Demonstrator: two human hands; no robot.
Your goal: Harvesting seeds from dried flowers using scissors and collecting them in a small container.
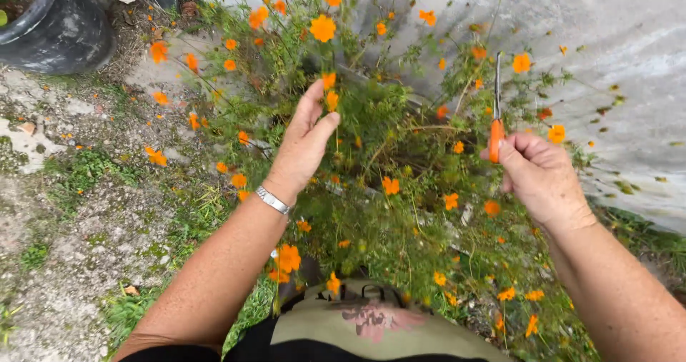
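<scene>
Snips with orange handles stand blade-up in the right hand, fingers curled tight around the grip. The left hand, spread and slightly cupped, reaches into the flowering plant, seemingly brushing an orange bloom. Stems look thin, soft and fragile, best held below the head

Garden: orange flowers (gravel alongside).

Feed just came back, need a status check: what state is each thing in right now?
Left hand: open, fingers at an orange flower.
Right hand: closed on snips.
Snips: upright, blades look shut.
Plant: in bloom.
Black pot: upright, mostly out of frame.
</scene>
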